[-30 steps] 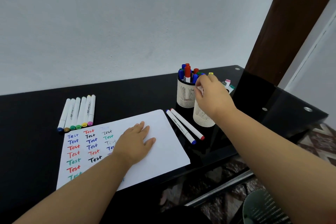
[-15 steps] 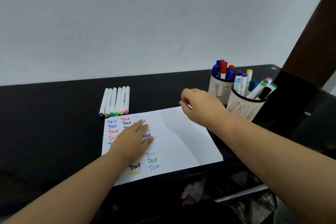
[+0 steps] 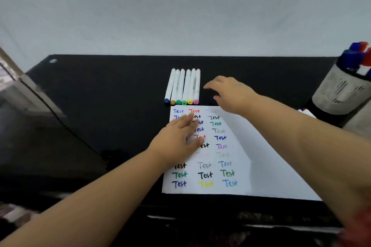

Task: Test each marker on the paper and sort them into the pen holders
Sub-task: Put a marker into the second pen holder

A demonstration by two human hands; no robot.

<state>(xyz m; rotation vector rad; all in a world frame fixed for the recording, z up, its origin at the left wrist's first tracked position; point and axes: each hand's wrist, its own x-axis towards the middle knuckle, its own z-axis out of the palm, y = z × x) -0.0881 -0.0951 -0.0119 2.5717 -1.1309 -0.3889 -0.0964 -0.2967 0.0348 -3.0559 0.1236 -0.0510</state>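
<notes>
White markers (image 3: 183,86) in row just left of empty right hand (image 3: 230,94).

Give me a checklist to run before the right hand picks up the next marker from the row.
1. Right hand free to grasp: ok, fingers spread and holding nothing.
2. Right hand close to the row of markers: ok, it hovers just right of the pink-capped marker, not touching.
3. Markers easy to take singly: not ok, six lie side by side, touching.
4. Paper held steady: ok, left hand rests flat on it.
5. Blank space for another test mark: ok, the paper's right part is unwritten.
6. Room in the pen holder: cannot tell, it is cut off at the frame edge.
</notes>
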